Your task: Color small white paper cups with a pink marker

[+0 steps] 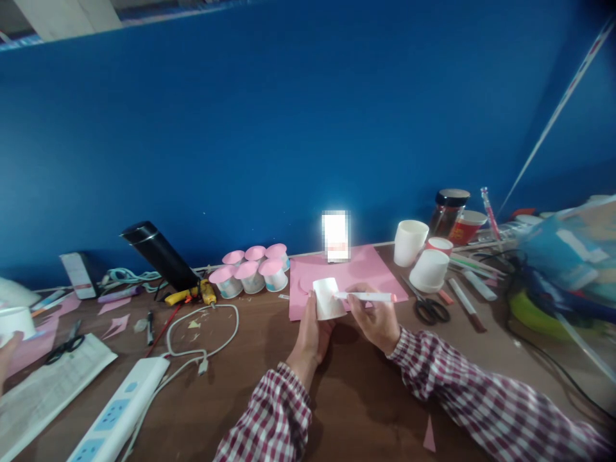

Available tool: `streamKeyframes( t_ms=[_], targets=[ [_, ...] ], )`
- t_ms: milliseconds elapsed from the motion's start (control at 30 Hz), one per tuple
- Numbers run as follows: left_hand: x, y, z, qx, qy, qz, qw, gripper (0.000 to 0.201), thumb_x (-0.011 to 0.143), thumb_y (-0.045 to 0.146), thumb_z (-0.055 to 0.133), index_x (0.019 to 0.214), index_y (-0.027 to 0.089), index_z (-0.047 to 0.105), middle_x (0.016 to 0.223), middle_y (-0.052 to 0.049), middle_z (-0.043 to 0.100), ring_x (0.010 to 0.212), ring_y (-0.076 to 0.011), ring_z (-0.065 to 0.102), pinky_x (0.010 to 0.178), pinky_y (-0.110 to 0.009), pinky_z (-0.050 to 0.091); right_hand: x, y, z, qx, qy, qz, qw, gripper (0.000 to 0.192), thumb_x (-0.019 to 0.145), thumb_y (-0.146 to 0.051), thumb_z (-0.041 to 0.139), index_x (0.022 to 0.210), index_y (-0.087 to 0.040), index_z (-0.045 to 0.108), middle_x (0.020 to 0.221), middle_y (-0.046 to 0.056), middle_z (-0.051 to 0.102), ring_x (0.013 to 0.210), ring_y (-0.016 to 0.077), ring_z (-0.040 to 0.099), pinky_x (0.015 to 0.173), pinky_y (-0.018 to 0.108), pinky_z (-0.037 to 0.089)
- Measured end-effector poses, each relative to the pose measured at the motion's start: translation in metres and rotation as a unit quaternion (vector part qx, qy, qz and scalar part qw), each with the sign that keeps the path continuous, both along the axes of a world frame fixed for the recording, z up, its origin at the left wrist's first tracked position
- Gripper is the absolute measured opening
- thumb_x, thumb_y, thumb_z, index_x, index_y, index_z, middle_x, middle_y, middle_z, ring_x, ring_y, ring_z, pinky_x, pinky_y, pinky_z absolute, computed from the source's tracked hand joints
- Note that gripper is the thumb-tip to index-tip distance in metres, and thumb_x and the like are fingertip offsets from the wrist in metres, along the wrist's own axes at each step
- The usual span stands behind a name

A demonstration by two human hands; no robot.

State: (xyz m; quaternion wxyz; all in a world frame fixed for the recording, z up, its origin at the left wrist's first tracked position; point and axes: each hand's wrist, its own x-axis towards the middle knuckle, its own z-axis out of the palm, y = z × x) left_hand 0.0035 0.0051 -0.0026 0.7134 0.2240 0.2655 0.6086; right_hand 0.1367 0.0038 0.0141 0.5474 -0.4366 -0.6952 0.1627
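My left hand [312, 333] is closed around a white paper cup [329, 301], held just in front of the pink paper sheets [380, 269]. In my right hand [378, 324] is a white marker [373, 297] with an orange end. The marker's tip points left and meets the side of the cup, or comes very close to it. Behind the cup a lit phone screen [335, 237] stands upright, its picture blurred out. Left of the pink sheets, several small cups with pink tops [250, 276] stand in two rows.
Black scissors [430, 310] and white paper cups [410, 244] lie to the right, near a dark-lidded jar [450, 212]. Leftward are a black bottle [161, 256], a white cable [235, 330] and a power strip [122, 404]. Another person's hand [7, 359] shows at the left edge.
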Motion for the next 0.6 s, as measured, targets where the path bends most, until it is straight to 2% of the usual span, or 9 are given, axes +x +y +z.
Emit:
streamKeyframes(
  t_ms=[200, 400, 600],
  targets=[
    [-0.0004, 0.0001, -0.0005, -0.001, -0.001, 0.003, 1.000, 0.044, 0.087, 0.048, 0.051, 0.110, 0.013, 0.063, 0.105, -0.010, 0.069, 0.094, -0.0219, 0.064, 0.092, -0.035, 0.047, 0.0002, 0.0010, 0.0007, 0.007, -0.003, -0.005, 1.000, 0.015, 0.088, -0.027, 0.051, 0.084, -0.017, 0.062, 0.069, 0.002, 0.066, 0.056, 0.0123, 0.061, 0.052, 0.020, 0.048],
    [0.0000, 0.0001, 0.0007, -0.004, -0.002, 0.007, 1.000, 0.043, 0.087, 0.047, 0.051, 0.110, 0.013, 0.063, 0.105, -0.010, 0.069, 0.092, -0.0205, 0.065, 0.091, -0.035, 0.048, -0.0005, 0.0000, -0.0011, -0.020, 0.016, 0.020, 0.999, 0.016, 0.089, -0.028, 0.050, 0.085, -0.017, 0.061, 0.068, 0.003, 0.066, 0.057, 0.0132, 0.063, 0.049, 0.019, 0.049],
    [0.0002, -0.0001, 0.0023, -0.003, -0.010, -0.009, 1.000, 0.045, 0.087, 0.049, 0.051, 0.111, 0.013, 0.063, 0.109, -0.011, 0.069, 0.100, -0.0236, 0.064, 0.094, -0.036, 0.046, -0.0014, -0.0002, 0.0005, -0.004, 0.028, 0.008, 1.000, 0.015, 0.089, -0.028, 0.050, 0.084, -0.018, 0.061, 0.065, 0.001, 0.065, 0.054, 0.0119, 0.059, 0.048, 0.019, 0.048]
  ],
)
